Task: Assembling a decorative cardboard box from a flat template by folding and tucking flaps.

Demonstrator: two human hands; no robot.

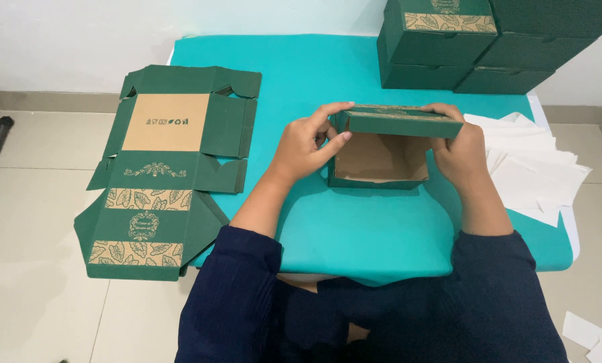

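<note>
Teal cloth covers the table point(355, 228), which stands against a white wall on a pale tiled floor.

From the head camera, the only view, a half-folded dark green cardboard box with a plain brown inside point(385, 151) sits near the middle of the table, its open side turned toward the person. The left hand point(309, 142) pinches the box's left end, fingers curled over the top edge and thumb pressed inside; the right hand point(459, 151) grips the right end the same way (likely so that the walls stay upright while the flap is bent). Both hands are closed on the box.

One flat, unfolded green box blank with gold leaf print point(166, 171) lies at the table's left edge, partly overhanging it. At the far right corner stands a stack of finished green boxes point(476, 47); I count at least four. Loose white paper sheets point(530, 168) fan out by the right hand, too overlapped to count, and two more paper scraps point(593, 335) lie on the floor.
</note>
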